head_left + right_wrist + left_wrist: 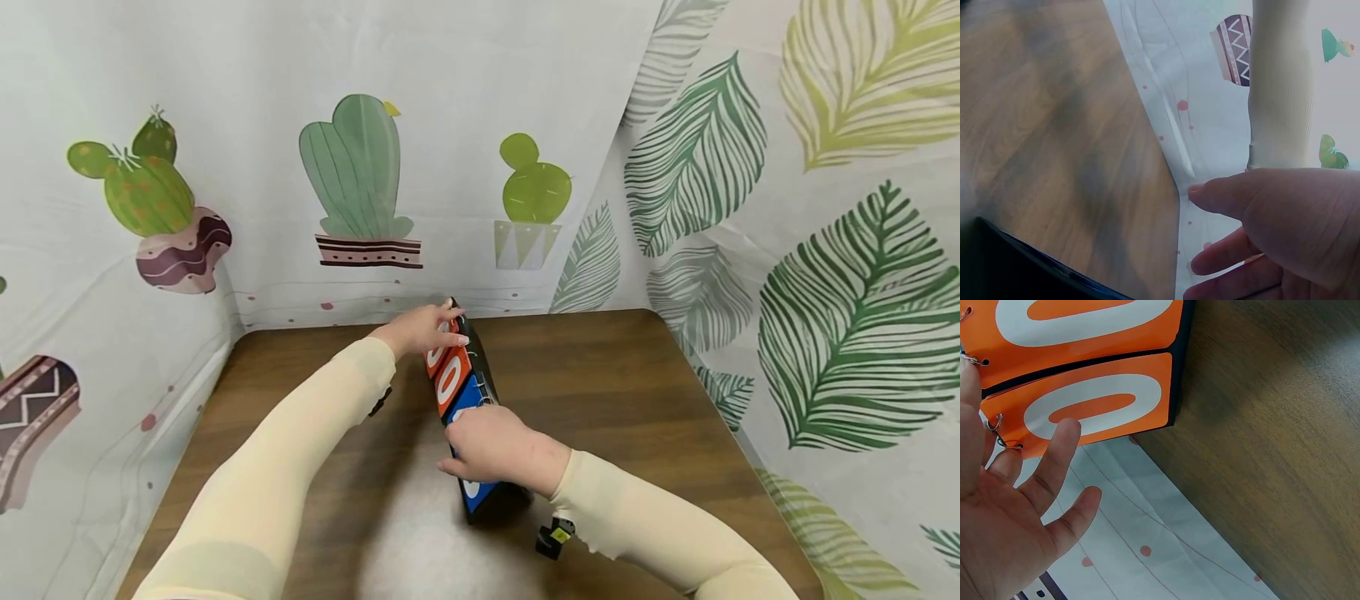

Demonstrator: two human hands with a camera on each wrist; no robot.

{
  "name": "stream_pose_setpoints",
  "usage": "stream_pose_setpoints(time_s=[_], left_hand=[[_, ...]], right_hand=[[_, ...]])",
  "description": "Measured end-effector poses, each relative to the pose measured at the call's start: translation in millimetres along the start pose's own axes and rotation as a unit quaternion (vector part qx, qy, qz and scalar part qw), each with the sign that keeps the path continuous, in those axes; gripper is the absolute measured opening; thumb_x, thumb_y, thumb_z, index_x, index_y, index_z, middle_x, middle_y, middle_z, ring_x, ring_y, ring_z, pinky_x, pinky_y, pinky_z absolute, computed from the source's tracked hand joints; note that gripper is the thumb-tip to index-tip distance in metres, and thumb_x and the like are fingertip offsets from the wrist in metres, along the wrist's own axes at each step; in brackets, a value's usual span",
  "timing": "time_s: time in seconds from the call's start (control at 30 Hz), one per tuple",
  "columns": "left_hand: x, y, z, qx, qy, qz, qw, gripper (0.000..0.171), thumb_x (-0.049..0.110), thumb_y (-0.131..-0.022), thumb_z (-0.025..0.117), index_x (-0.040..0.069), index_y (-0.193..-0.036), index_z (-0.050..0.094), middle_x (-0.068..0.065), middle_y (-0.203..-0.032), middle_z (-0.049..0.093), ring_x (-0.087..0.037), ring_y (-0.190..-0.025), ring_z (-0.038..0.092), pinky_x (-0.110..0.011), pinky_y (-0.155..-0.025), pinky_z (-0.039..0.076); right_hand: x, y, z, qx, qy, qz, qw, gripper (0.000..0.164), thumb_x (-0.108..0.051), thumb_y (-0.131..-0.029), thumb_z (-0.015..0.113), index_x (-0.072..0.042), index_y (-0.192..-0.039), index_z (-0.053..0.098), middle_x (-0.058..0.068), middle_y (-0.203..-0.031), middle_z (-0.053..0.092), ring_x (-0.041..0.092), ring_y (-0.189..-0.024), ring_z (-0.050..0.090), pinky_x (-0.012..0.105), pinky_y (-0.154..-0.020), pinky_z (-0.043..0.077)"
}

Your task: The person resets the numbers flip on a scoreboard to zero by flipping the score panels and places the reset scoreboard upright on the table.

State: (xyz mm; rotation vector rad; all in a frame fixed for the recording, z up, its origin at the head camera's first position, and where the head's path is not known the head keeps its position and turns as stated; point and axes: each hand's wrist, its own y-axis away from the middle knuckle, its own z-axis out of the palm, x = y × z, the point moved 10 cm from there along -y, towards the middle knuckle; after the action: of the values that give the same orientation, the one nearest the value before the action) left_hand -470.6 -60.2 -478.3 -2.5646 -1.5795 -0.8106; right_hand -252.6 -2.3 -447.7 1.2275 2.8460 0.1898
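Head view: flip scoreboard (452,381), far end at my half-spread left hand (426,329), near half beneath my part-curled right hand (495,446). Can't tell if either grips.

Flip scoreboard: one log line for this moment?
left hand: at orange cards; right hand: by blue cards; flip scoreboard: standing on wooden table

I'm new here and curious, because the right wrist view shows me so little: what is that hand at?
Observer: In the head view, the right hand is over the near half of a black stand.
Visitor: What's on it?
Observer: Orange cards toward the far end, blue cards toward the near end.
Visitor: And the left one?
Observer: The left hand is at the stand's far end, by the orange cards.
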Motion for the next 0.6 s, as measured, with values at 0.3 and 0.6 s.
stream_pose_setpoints(time_s=[0.3,0.6], left_hand=[[-0.1,0.2,-1.4,0.003,-0.008,0.001,1.0000,0.080,0.067,-0.094,0.060,0.035,-0.162,0.033,-0.005,-0.175,0.013,-0.036,-0.158,0.024,-0.058,-0.125,0.029],[0.3,0.6,-0.6,0.002,-0.008,0.004,1.0000,0.080,0.067,-0.094,0.060,0.034,-0.162,0.032,-0.006,-0.175,0.012,-0.037,-0.157,0.028,-0.059,-0.124,0.031]], right_hand=[[2.0,-1.4,-3.0,0.015,-0.025,-0.004,1.000,0.037,-0.056,-0.096,0.064,-0.021,-0.087,0.073,-0.009,-0.069,0.066,0.006,-0.063,0.062,0.030,-0.061,0.056],[18.6,7.5,-16.2,0.044,-0.065,0.020,0.997,0.040,-0.054,-0.097,0.064,-0.016,-0.097,0.074,-0.007,-0.067,0.059,0.006,-0.058,0.054,0.023,-0.051,0.047]])
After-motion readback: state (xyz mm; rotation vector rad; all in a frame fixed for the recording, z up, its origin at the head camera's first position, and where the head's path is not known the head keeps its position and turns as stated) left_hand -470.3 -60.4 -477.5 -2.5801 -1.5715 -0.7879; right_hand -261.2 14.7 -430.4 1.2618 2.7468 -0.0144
